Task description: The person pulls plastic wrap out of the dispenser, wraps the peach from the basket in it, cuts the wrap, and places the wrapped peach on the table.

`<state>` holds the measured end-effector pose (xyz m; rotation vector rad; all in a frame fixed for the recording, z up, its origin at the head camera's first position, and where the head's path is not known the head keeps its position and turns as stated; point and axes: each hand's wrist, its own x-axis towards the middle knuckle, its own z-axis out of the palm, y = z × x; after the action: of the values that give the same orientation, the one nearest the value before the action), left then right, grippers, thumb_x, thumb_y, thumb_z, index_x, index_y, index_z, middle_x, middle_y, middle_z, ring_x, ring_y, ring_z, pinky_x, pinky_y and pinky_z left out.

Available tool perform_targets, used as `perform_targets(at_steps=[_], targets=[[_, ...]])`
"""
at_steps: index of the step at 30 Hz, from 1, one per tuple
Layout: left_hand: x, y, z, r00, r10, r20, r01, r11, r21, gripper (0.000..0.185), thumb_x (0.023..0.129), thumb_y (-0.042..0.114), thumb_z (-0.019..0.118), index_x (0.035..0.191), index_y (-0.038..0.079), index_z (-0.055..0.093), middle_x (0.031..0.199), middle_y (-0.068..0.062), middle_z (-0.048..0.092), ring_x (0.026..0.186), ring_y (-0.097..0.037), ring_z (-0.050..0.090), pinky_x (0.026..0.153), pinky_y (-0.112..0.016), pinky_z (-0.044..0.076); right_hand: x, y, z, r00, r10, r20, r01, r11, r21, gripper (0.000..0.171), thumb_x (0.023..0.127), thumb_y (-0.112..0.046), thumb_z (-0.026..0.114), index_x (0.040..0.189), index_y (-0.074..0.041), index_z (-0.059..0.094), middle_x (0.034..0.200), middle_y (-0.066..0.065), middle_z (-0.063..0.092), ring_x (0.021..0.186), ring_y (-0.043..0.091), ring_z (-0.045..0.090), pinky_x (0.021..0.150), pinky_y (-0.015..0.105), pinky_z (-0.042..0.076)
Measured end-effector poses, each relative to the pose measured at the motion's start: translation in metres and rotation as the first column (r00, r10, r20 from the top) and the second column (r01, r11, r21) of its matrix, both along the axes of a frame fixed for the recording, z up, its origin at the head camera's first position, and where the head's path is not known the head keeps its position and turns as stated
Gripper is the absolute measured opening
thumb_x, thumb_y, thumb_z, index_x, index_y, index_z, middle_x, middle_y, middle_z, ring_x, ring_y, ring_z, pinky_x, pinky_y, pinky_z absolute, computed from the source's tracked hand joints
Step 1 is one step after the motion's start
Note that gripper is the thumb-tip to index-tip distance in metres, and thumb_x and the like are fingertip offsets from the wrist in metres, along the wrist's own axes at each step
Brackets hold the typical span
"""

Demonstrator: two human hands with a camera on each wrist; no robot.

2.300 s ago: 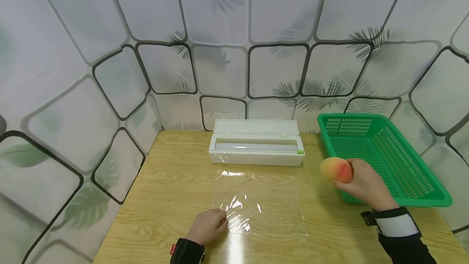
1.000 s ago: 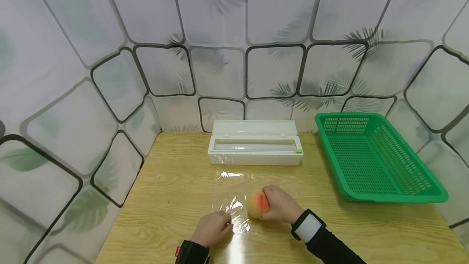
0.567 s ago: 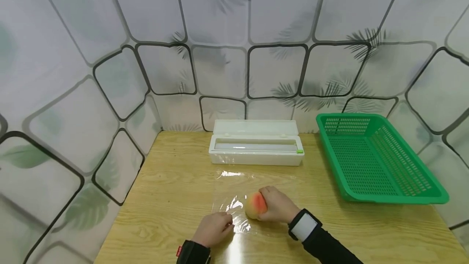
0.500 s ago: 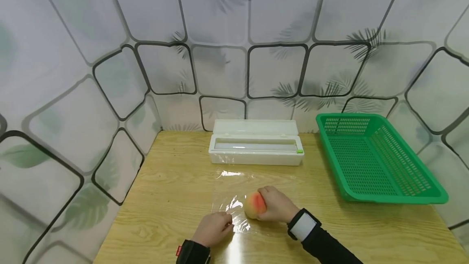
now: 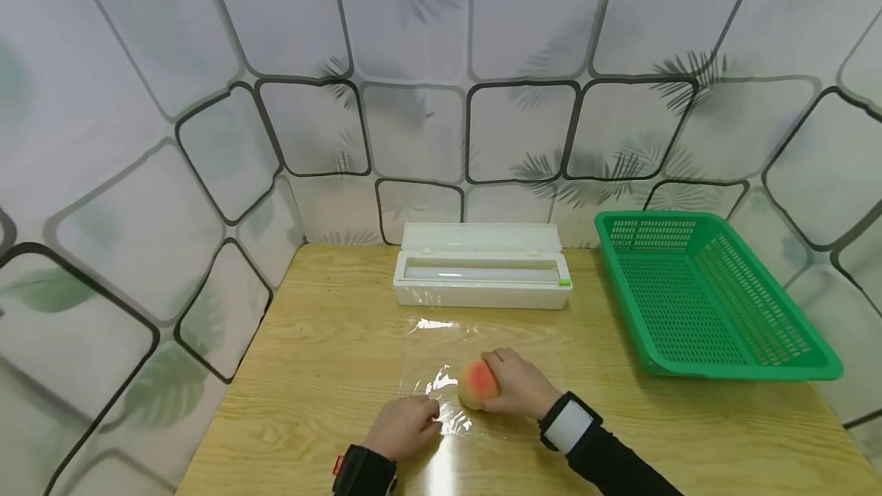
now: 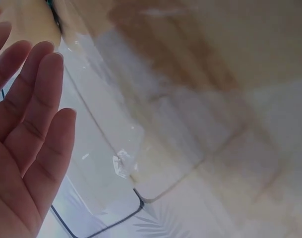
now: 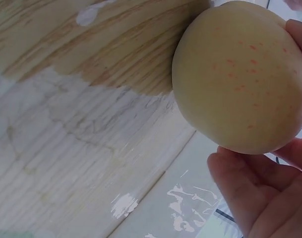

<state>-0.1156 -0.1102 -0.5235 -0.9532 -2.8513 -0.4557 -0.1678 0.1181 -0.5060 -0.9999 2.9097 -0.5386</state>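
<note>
Tabletop [image 5: 331,343]: wood, walled at the back and left by patterned sheeting; near edge runs out of the head view. Bare wood lies left of the film and btwn the film and the basket.
Film [image 5: 510,343]: one clear sheet flat on the tabletop centre, its far edge just short of the dispenser, its near left corner crinkled and glinting.
Peach [image 5: 477,384]: one, yellow w/ a red blush, on the film's near half, just right of the left hand.
Right hand [image 5: 518,384]: wrapped round the peach from the right side, fingers curled on it (wristband and dark sleeve behind).
Left hand [image 5: 403,425]: resting at the film's near left corner; fingers straight and loose, gripping nothing.
Dispenser [image 5: 482,275]: one white box, lid up, at the back centre, well apart from both hands.
Basket [image 5: 758,362]: one green mesh tray at the right, well apart from the peach.
Right wrist view: shows the peach [image 7: 240,79] pale w/ red flecks on its underside, fingers [image 7: 250,198] under it, wood grain close by; the blush does not show here.
Left wrist view: shows the open palm [image 6: 22,148] w/ straight fingers and the film's edge [image 6: 91,148], blurred; peach not in this view.
Count: 2 hands, 1 peach, 1 film sheet, 1 dispenser, 1 basket.
</note>
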Motion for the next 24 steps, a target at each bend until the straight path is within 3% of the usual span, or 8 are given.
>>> perform_targets(at_steps=[6,10,16,21,24], targets=[[-0.003,0.005,0.002,1.000,-0.020,0.001,0.020,0.999,-0.051,0.014,0.071,0.022,0.066,0.067,0.019,0.052,0.064,0.013,0.042,0.054,-0.002,0.039,0.043,-0.018,0.030,0.004,0.006,-0.001,0.999,-0.034,0.027,0.034,0.999,0.023,0.081,0.063,-0.046,0.073,0.118,0.007,0.047,0.108,0.017,0.053,0.098,0.027,0.050,0.079,0.038,0.046],[-0.004,0.005,0.001,0.999,-0.011,0.051,0.016,0.995,-0.097,0.017,0.064,0.021,0.069,0.069,0.019,0.053,0.066,0.012,0.043,0.057,-0.004,0.042,0.044,-0.019,0.032,0.009,0.015,0.000,0.998,-0.049,0.045,0.047,0.998,0.032,0.085,0.062,-0.046,0.074,0.118,0.010,0.045,0.110,0.020,0.051,0.101,0.031,0.049,0.079,0.041,0.046],[-0.005,0.001,-0.001,0.996,-0.040,0.081,0.053,0.985,-0.166,0.035,0.048,0.024,0.078,0.071,0.020,0.053,0.072,0.009,0.042,0.062,-0.006,0.043,0.047,-0.021,0.035,0.019,0.033,0.001,0.998,-0.031,0.049,0.023,0.988,0.151,0.071,0.059,-0.040,0.076,0.107,0.006,0.051,0.095,0.013,0.053,0.087,0.026,0.051,0.069,0.038,0.048],[-0.006,0.003,-0.003,0.996,-0.082,0.030,0.086,0.971,-0.225,0.033,0.049,0.026,0.078,0.069,0.018,0.053,0.074,0.006,0.043,0.063,-0.009,0.043,0.047,-0.022,0.036,0.030,0.040,0.001,0.992,-0.009,0.130,-0.020,0.976,0.216,0.051,0.058,-0.032,0.076,0.092,-0.002,0.055,0.080,0.003,0.050,0.072,0.019,0.049,0.058,0.034,0.045],[-0.006,0.006,-0.001,0.996,-0.091,0.013,0.091,0.968,-0.233,0.025,0.056,0.023,0.075,0.067,0.017,0.053,0.070,0.005,0.041,0.059,-0.010,0.042,0.043,-0.023,0.033,0.036,0.042,-0.003,0.993,0.035,0.115,-0.063,0.967,0.248,0.037,0.055,-0.023,0.072,0.081,-0.007,0.052,0.071,-0.001,0.046,0.062,0.014,0.045,0.051,0.031,0.042]])
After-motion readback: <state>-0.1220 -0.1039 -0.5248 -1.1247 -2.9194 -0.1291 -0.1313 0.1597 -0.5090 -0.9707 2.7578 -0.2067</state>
